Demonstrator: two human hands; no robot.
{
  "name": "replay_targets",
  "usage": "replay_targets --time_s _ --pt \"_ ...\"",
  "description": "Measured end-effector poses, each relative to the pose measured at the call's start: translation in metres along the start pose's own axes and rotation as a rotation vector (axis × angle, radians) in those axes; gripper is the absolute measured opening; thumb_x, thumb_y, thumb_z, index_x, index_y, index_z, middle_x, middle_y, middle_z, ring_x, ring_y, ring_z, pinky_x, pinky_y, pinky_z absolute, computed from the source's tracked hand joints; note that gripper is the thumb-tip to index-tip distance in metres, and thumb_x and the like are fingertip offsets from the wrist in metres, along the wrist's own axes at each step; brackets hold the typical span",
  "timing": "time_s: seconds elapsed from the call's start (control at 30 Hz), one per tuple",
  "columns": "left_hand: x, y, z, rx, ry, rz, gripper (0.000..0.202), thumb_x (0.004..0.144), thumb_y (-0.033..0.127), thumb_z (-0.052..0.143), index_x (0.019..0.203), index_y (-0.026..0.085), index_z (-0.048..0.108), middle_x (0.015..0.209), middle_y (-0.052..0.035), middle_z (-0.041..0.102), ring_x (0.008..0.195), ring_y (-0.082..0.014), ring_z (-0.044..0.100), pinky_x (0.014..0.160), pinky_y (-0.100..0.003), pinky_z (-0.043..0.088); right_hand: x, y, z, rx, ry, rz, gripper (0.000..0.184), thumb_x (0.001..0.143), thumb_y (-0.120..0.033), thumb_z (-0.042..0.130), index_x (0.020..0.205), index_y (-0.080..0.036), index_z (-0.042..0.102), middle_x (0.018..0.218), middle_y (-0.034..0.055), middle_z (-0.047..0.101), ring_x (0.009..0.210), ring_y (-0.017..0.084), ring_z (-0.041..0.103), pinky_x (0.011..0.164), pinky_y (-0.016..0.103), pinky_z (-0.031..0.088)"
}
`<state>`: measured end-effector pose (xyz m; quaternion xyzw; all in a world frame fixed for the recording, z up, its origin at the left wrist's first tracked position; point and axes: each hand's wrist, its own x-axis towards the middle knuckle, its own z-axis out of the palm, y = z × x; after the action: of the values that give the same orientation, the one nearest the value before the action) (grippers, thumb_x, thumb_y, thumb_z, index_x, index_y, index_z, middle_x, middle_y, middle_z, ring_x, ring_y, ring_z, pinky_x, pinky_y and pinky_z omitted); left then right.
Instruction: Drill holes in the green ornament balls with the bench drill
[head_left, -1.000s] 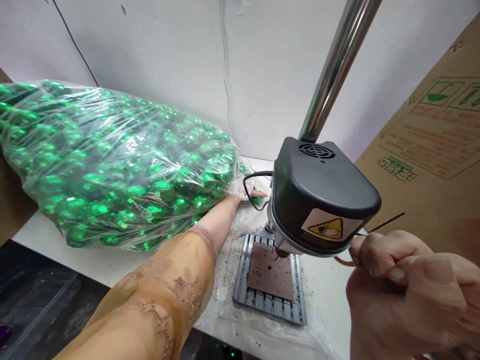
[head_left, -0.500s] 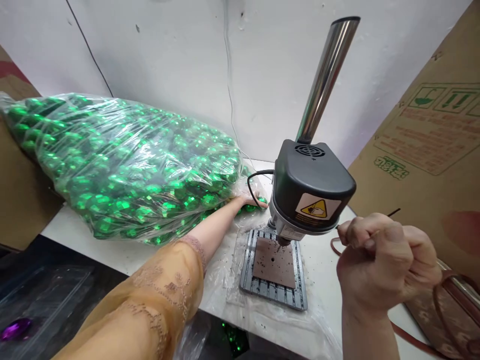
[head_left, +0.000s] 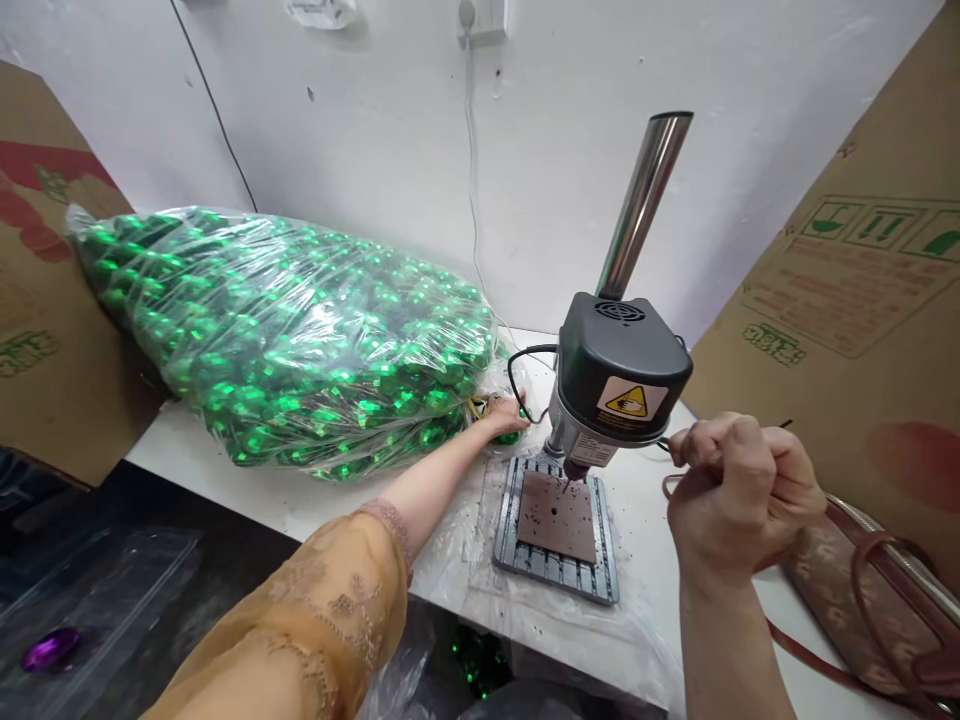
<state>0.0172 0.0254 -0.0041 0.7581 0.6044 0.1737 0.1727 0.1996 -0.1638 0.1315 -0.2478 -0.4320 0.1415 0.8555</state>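
My left hand [head_left: 501, 414] reaches forward to the mouth of a big clear plastic bag [head_left: 285, 330] stuffed with shiny green faceted beads, its fingers curled on a bead there. A small black bench drill [head_left: 619, 375] on a chrome column [head_left: 643, 205] stands over a grey slotted base with a brown pad [head_left: 559, 515]. To the right of the drill head, my right hand [head_left: 739, 490] is raised in a fist, pinching a thin dark wire [head_left: 780, 424].
A white tabletop [head_left: 247, 490] holds everything, with a plastic sheet under the drill. Cardboard boxes stand at left [head_left: 45, 300] and right [head_left: 847, 300]. A brown patterned bag with straps [head_left: 877, 600] lies at right. A purple bead [head_left: 52, 648] sits in a clear tray below left.
The view has pulled back and tilted up. My left hand has stayed at the bag's mouth. My right hand, still pinching the wire, now sits farther from the camera beside the drill head.
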Motion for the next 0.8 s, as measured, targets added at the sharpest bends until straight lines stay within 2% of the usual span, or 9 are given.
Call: replay_targets --time_s 0.07,0.13,0.3,0.43,0.53,0.67,0.8 --pt "-0.004 0.001 0.0 0.052 -0.045 -0.003 0.056 0.086 0.038 0.07 0.14 0.023 0.063 0.139 -0.0118 0.071 0.134 -0.033 0.061 0.117 -0.044 0.043 0.0 0.0 -0.001 0.002 -0.01 0.005 0.046 0.082 -0.036 0.075 0.055 -0.02 0.042 0.046 -0.0083 0.039 0.045 0.006 0.041 0.043 0.023 0.037" --pt "-0.009 0.001 0.0 0.084 -0.082 -0.007 0.053 0.087 0.04 0.069 0.137 0.024 0.065 0.143 -0.0125 0.069 0.138 -0.0351 0.058 0.12 -0.048 0.04 0.0 0.0 -0.002 0.003 -0.016 0.005 0.047 0.083 -0.036 0.075 0.055 -0.02 0.041 0.046 -0.0083 0.039 0.045 0.006 0.041 0.043 0.023 0.037" --pt "-0.021 -0.001 -0.003 0.112 -0.121 0.007 0.047 0.082 0.038 0.075 0.126 0.022 0.074 0.126 -0.0141 0.077 0.129 -0.0379 0.064 0.116 -0.047 0.044 0.0 0.001 -0.003 0.004 -0.019 -0.019 0.046 0.084 -0.035 0.073 0.055 -0.02 0.04 0.046 -0.0082 0.039 0.044 0.007 0.041 0.043 0.023 0.037" --pt "-0.034 -0.012 -0.013 0.067 -0.104 0.06 0.055 0.074 0.036 0.081 0.128 0.023 0.076 0.11 -0.0105 0.079 0.117 -0.0361 0.068 0.107 -0.042 0.05 0.0 0.0 -0.002 0.002 -0.025 -0.004 0.046 0.084 -0.036 0.074 0.056 -0.02 0.04 0.046 -0.0084 0.039 0.045 0.007 0.041 0.043 0.023 0.037" --pt "-0.05 -0.024 -0.02 0.035 -0.093 0.104 0.055 0.075 0.042 0.082 0.128 0.026 0.077 0.105 -0.0085 0.077 0.115 -0.034 0.067 0.105 -0.039 0.051 0.0 0.001 -0.003 0.006 -0.027 0.005 0.046 0.084 -0.036 0.074 0.056 -0.02 0.041 0.046 -0.0084 0.04 0.044 0.007 0.04 0.043 0.024 0.036" --pt "-0.074 -0.035 -0.023 -0.002 -0.057 0.181 0.061 0.078 0.048 0.081 0.135 0.027 0.073 0.108 -0.0092 0.074 0.123 -0.0335 0.062 0.106 -0.039 0.05 0.0 0.003 -0.003 0.005 -0.01 -0.001 0.044 0.084 -0.033 0.072 0.056 -0.02 0.041 0.047 -0.0079 0.042 0.044 0.007 0.041 0.044 0.025 0.037" --pt "-0.099 -0.037 -0.016 -0.057 0.024 0.246 0.057 0.081 0.046 0.078 0.134 0.026 0.071 0.118 -0.0098 0.073 0.131 -0.0347 0.056 0.113 -0.046 0.046 0.0 0.003 -0.002 0.012 -0.002 -0.005 0.045 0.083 -0.033 0.073 0.055 -0.021 0.04 0.046 -0.0079 0.04 0.044 0.007 0.04 0.043 0.025 0.036"
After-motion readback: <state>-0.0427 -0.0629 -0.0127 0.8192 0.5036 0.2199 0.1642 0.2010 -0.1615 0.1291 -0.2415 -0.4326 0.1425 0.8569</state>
